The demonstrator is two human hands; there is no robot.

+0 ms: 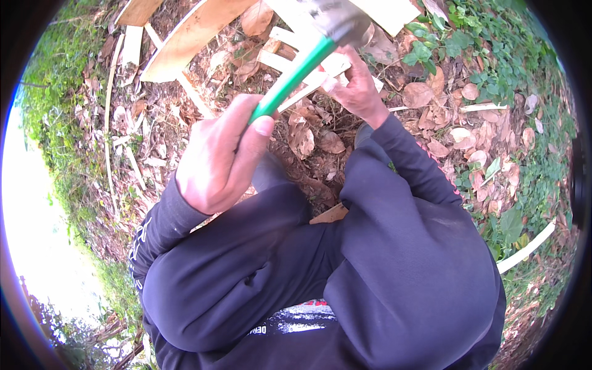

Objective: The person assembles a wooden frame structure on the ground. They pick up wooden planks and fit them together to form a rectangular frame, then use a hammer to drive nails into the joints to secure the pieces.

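Observation:
My left hand (225, 151) is closed round the green handle of a tool (296, 78). Its metal head, smeared by motion, is at the top of the head view; whether it is a hammer or a hatchet I cannot tell. Beyond the handle, my right hand (357, 92) grips a pale wood piece (335, 65) between thumb and fingers. The tool's head hangs just above and beside that hand, and partly hides the wood behind it. A thin wood strip (298, 97) slants down from near my right fingers toward the left hand.
A curved pale board (188, 38) leans at the upper left, with another board (137, 10) behind it. Dry leaves (419, 95) and wood slivers cover the ground. Green plants (456, 43) grow at the right. My bent legs (394, 246) fill the near middle.

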